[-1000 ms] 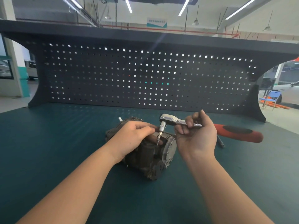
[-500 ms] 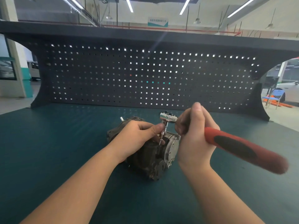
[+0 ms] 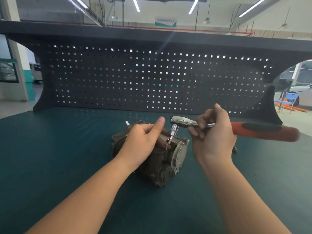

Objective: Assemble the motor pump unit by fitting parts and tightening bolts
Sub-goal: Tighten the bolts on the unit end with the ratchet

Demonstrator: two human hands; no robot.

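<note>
Teal matting is covering the workbench [image 3: 50, 166], and the motor pump unit [image 3: 162, 166] is sitting on it near the centre, in front of the dark pegboard [image 3: 118, 78]. The left hand [image 3: 143, 142] is resting on top of the unit, fingers curled over its housing and thumb raised; the fingertips are lying beside the bolt [image 3: 167, 146], but whether they are touching it is hard to make out. Much of the unit's upper and left side is being hidden by this hand. The right hand [image 3: 212, 137] is gripping the ratchet wrench [image 3: 185, 123] on its chrome shank, fingers clamped around it just behind the head. The red and black handle [image 3: 266, 131] is extending to the right and is appearing blurred. The bit under the ratchet head is pointing down onto the bolt, which is standing at the top of the unit next to its round silver end plate [image 3: 179, 155]. A small dark object [image 3: 235, 149] is lying on the mat behind the right hand, mostly hidden and not identifiable. A short metal stub [image 3: 126, 123] is projecting behind the unit.
</note>
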